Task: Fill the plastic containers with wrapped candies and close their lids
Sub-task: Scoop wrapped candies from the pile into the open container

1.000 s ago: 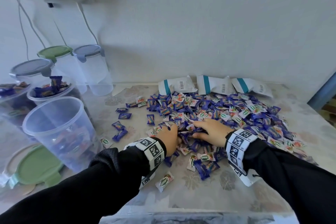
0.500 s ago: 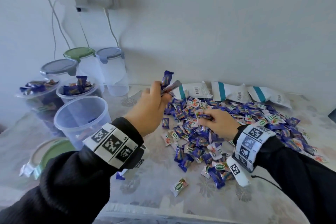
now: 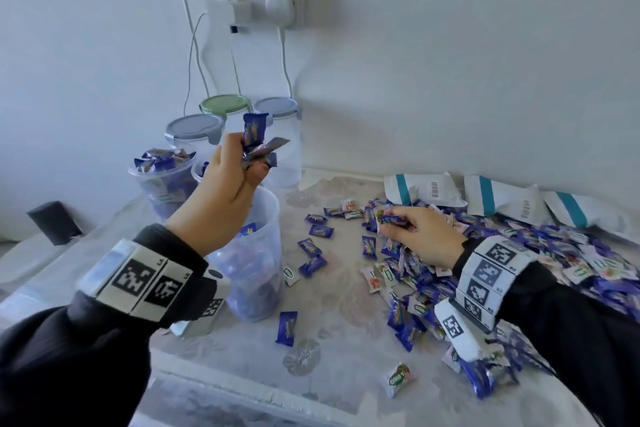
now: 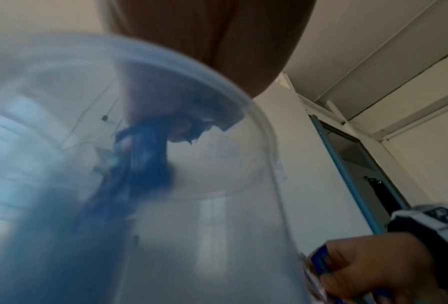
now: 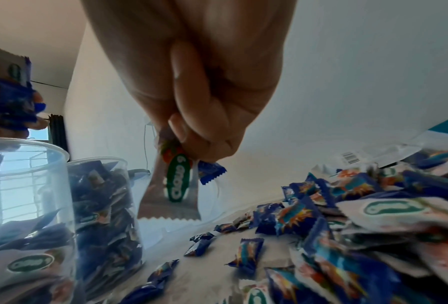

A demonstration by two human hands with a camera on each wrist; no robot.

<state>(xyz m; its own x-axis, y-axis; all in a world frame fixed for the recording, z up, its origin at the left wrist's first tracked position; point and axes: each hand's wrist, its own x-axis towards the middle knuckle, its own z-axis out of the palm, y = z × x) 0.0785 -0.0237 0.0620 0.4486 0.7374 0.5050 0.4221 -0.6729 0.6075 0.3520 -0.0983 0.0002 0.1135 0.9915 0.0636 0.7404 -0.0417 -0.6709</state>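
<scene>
My left hand (image 3: pixel 225 191) grips a bunch of blue wrapped candies (image 3: pixel 258 142) above the rim of an open clear plastic container (image 3: pixel 258 253) that holds some candies. In the left wrist view the same container (image 4: pixel 217 205) fills the frame, blurred, with the candies (image 4: pixel 145 148) seen through its wall. My right hand (image 3: pixel 422 236) pinches a few candies (image 5: pixel 177 181) just above the left edge of the big pile of blue and white wrapped candies (image 3: pixel 519 270) on the table.
Two heaped open containers (image 3: pixel 162 177) and three lidded ones (image 3: pixel 195 128) stand at the back left by the wall. White candy bags (image 3: pixel 426 189) lie behind the pile. Loose candies (image 3: pixel 286 328) are scattered near the table's front edge (image 3: pixel 277 395). Socket and cables (image 3: pixel 263 0) hang above.
Both hands left the pile with candies. The left one rose and swung left until it was over the open container; the right lifted slightly at the pile's edge.
</scene>
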